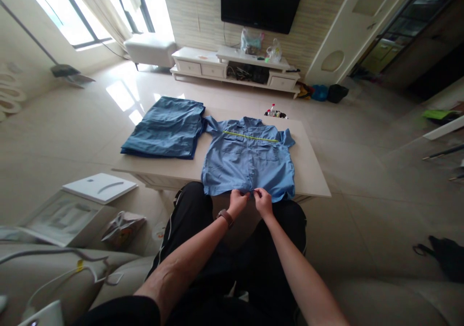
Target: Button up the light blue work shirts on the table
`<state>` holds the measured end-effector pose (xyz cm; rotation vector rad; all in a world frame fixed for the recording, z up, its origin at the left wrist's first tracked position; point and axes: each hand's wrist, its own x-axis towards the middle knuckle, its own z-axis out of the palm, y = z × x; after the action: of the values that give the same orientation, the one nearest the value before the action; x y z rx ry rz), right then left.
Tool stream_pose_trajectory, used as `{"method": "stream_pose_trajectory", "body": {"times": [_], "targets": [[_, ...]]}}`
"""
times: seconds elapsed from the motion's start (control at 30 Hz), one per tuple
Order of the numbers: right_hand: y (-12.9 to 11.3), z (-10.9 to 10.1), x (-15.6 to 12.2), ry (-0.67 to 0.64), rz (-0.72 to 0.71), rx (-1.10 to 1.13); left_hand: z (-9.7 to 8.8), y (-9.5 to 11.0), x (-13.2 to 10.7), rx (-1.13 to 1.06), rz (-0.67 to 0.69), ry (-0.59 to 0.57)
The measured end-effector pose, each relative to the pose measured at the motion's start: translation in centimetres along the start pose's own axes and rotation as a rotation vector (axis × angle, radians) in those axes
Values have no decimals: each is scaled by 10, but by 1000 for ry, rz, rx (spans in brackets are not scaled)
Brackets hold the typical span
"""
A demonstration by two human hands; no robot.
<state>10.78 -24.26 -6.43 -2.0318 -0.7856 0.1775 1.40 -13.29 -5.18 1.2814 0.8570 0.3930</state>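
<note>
Shirt (248, 159) looks soft and light, and your left hand (237, 202) and right hand (263, 201) pinch its bottom hem, fingers closed.

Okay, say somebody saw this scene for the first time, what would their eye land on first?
A light blue shirt lies spread front-up on the low table, with the left hand and right hand pinching the middle of its near hem. To its left on the table lies a folded darker blue garment, and a black TV hangs on the far wall.
</note>
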Motion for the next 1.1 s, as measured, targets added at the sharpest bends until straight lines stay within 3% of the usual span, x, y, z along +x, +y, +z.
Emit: {"method": "stream_pose_trajectory", "body": {"times": [0.23, 0.43, 0.73, 0.93, 1.1], "targets": [[-1, 6, 6, 30, 103, -65, -2, -1, 1, 110, 22, -25], [14, -7, 16, 77, 220, -125, -8, -17, -11, 88, -48, -53], [30, -20, -17, -179, 151, -62, -42, -53, -31, 25, -270, -42], [11, -25, -17, -183, 79, 19, -52, -38, -29, 227, -341, 10], [-12, -34, -17, -168, 39, 72, -43, -10, -29, 408, -202, 126]]}}
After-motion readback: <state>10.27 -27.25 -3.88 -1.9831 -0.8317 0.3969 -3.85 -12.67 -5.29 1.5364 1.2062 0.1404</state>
